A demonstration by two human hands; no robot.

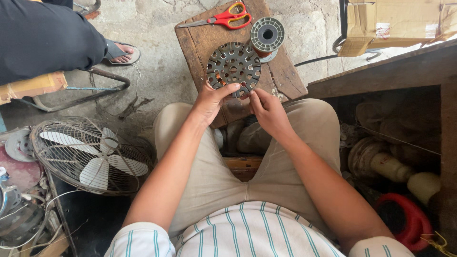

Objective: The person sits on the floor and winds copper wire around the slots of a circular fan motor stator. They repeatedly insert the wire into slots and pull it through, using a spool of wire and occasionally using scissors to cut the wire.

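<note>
Left hand [211, 99] and right hand [268, 108] are both pinching the near rim of the slotted motor stator core [233, 67], propping it tilted on the wooden stool [200, 38]; judged risk: grip slipping, fine copper winding [219, 79] snagging or snapping; wire spool [267, 34] and orange scissors [223, 19] are lying beyond.

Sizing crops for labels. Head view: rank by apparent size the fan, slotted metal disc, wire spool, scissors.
1. Fan, by far the largest.
2. Slotted metal disc, which both hands hold at its lower edge.
3. Scissors and wire spool: the scissors are longer, the spool rounder; too alike to rank.
</note>
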